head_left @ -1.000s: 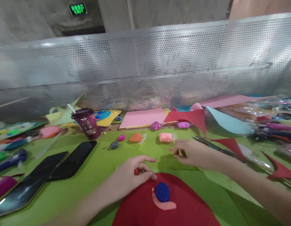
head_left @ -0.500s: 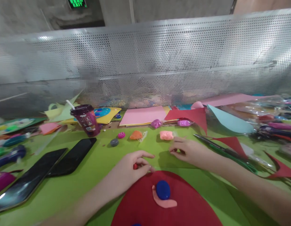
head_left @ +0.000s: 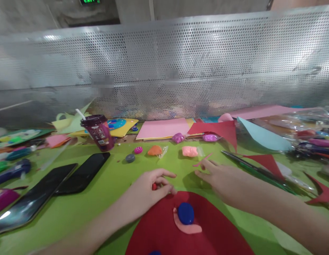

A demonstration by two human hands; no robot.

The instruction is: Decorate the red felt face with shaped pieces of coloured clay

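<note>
My left hand rests at the upper left edge of the red rounded sheet, its fingers curled around a small red ball. On that sheet lies a blue oval piece with a curved peach strip around its lower left side. Another blue piece is cut off by the bottom edge of the view. My right hand hovers low over the green surface, thumb and index finger apart. A thin pink stick touches or lies just behind its index fingertip.
Beyond my hands sit a peach clay lump, orange clay and a grey disc. Two dark phones and a lidded cup stand left. Scissors and red scraps lie right; a perforated metal panel rises behind.
My right hand has drawn slightly toward me and its fingers have spread, so the thin pink stick shows. My left hand stays put with the red ball. The view has tilted a little.
</note>
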